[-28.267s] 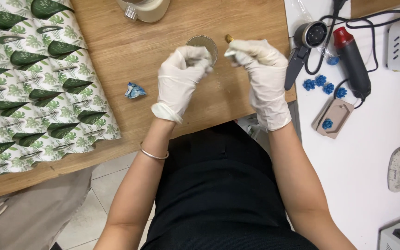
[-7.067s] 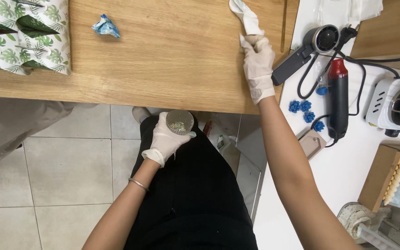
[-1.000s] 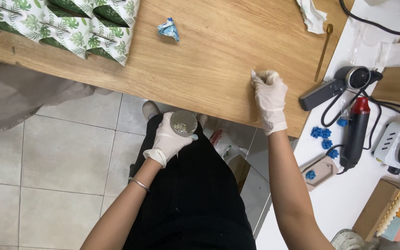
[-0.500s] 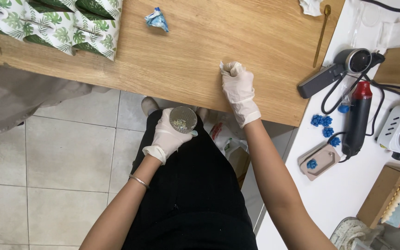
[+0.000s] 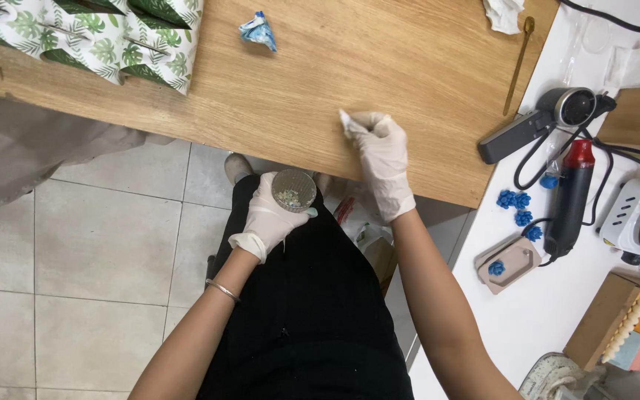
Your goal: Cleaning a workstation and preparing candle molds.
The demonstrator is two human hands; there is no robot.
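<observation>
Both hands wear white gloves. My left hand [image 5: 272, 215] holds a small round clear dish [image 5: 293, 190] with pale bits in it, just below the near edge of the wooden table [image 5: 312, 81], above my lap. On the tabletop close to that edge, my right hand [image 5: 381, 159] presses a small white tissue wad [image 5: 348, 123] with its fingers closed on it.
A leaf-patterned cloth [image 5: 105, 33] covers the table's far left, with a crumpled blue wrapper [image 5: 258, 31] beside it. A white tissue [image 5: 504, 13] and a thin gold stick [image 5: 518, 63] lie at the right end. The white counter holds a heat gun [image 5: 573, 196], blue moulded pieces [image 5: 516, 211] and a beige mould [image 5: 511, 263].
My right hand has slid the tissue wad leftward along the table's near edge over the last second. The left hand keeps the dish still below the edge.
</observation>
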